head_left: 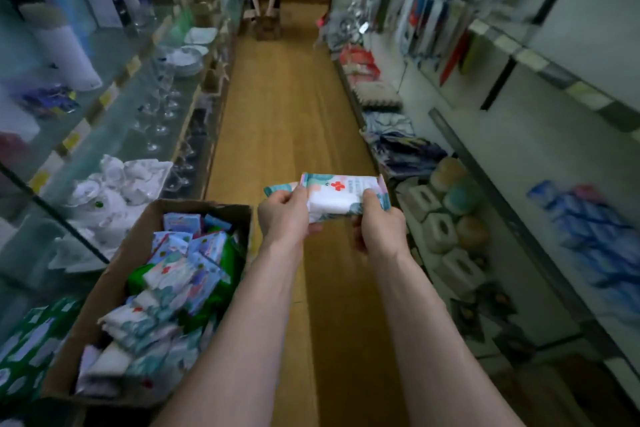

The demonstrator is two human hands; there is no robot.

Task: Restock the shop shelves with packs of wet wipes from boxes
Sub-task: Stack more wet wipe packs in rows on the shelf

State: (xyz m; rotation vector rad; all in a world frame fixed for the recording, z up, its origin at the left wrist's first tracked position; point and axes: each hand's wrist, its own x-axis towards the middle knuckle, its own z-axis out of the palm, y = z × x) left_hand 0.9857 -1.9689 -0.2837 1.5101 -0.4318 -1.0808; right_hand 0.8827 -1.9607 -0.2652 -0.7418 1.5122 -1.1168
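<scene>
Now: one wet-wipes pack (341, 196), left hand (282, 215) and right hand (375, 225) each curled round an end, grips tight. One open box (110, 274), its packs too jumbled to count.

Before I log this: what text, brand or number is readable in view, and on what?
No word or number is legible.
On the wet wipes pack: a red cross mark; print beside it too blurred.
On the yellow shelf tags: blurred.
On the packs in the cardboard box: too blurred.
</scene>
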